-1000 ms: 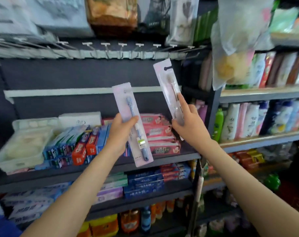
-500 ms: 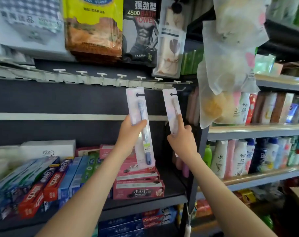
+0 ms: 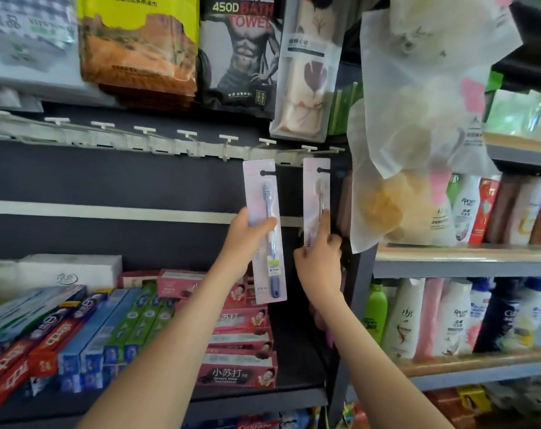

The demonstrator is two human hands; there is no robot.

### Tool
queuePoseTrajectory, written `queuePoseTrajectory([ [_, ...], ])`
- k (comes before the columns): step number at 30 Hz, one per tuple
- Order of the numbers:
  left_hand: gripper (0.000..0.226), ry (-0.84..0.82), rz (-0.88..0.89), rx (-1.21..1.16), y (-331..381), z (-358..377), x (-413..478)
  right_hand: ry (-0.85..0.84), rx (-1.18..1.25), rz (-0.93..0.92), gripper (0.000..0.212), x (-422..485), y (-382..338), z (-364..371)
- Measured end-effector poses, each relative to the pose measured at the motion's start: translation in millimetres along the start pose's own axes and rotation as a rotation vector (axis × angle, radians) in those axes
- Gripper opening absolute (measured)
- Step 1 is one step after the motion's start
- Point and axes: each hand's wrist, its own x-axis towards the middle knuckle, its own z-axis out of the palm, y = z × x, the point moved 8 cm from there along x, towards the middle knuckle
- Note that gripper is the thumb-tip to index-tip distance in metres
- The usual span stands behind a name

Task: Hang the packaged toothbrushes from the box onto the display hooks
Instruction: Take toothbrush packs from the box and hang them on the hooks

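My left hand [image 3: 247,235] grips a packaged toothbrush with a blue handle [image 3: 264,233] by its left edge, thumb across the front. Its hang hole sits just below the row of white display hooks [image 3: 225,144]. My right hand [image 3: 320,258] pinches a second, pale-handled toothbrush pack [image 3: 315,196], index finger lying up along its front. That pack's top reaches the rightmost hooks; I cannot tell whether a hook passes through its hole. The box is out of view.
Towel and cloth packs [image 3: 238,54] hang above the hook rail. A white bag with sponges [image 3: 417,134] dangles close on the right. Toothpaste boxes [image 3: 238,351] fill the shelf below. Shampoo bottles [image 3: 448,317] line the right-hand shelves.
Both hands have carried the two packs upward, from shelf height to the hook rail. My view has tilted up and moved closer to the hooks.
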Motion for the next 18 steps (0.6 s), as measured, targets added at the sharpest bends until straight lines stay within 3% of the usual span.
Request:
queuePoseTrajectory([
  [12,0.017,0.081,0.024,0.009,-11.5,-14.3,3.0,0.001,0.038,-0.052,0.087,6.7,9.0,6.2],
  [18,0.018,0.072,0.031,0.019,-10.0,-19.9,2.3,-0.039,0.105,-0.223,0.093,-6.9,2.6,14.3],
])
